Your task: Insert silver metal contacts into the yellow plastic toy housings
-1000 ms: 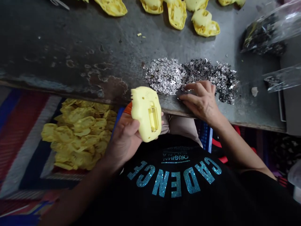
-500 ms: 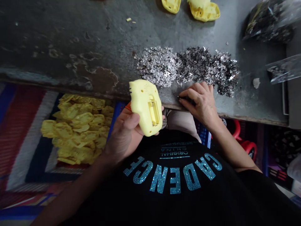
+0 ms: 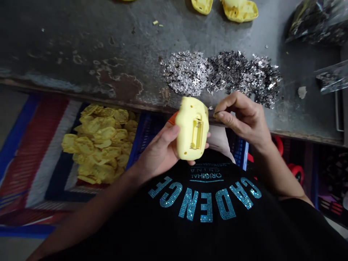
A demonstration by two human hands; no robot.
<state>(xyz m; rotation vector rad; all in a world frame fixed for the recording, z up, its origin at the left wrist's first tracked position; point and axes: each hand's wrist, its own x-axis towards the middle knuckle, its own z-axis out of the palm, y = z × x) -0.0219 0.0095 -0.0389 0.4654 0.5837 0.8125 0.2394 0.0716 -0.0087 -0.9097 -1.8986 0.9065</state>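
Note:
My left hand (image 3: 163, 146) is wrapped round a yellow plastic shell (image 3: 187, 137), held upright in front of the table edge. The shell's outer side faces me, with an open battery compartment (image 3: 197, 134) and several small holes. A bit of orange (image 3: 173, 118) shows by my left fingers. Just right of the shell, my right hand (image 3: 244, 117) is closed in a thumb-and-finger pinch; what lies between the tips is too small to make out. A tiny shiny metal piece (image 3: 210, 108) shows between the shell and those fingertips. Beyond my hands, small metal clips (image 3: 187, 72) lie heaped on the table.
Darker metal pieces (image 3: 228, 67) lie beside the clips on the grey table (image 3: 81, 47). More yellow shells (image 3: 240, 12) are at the back. Plastic bags (image 3: 318, 23) of metal parts sit at the right. Below left, yellow parts (image 3: 95, 141) are piled above a striped surface.
My right hand has lifted off the table edge, its fingertips pinched. The left hand has brought the yellow shell rightward, closer to it, and turned it slightly.

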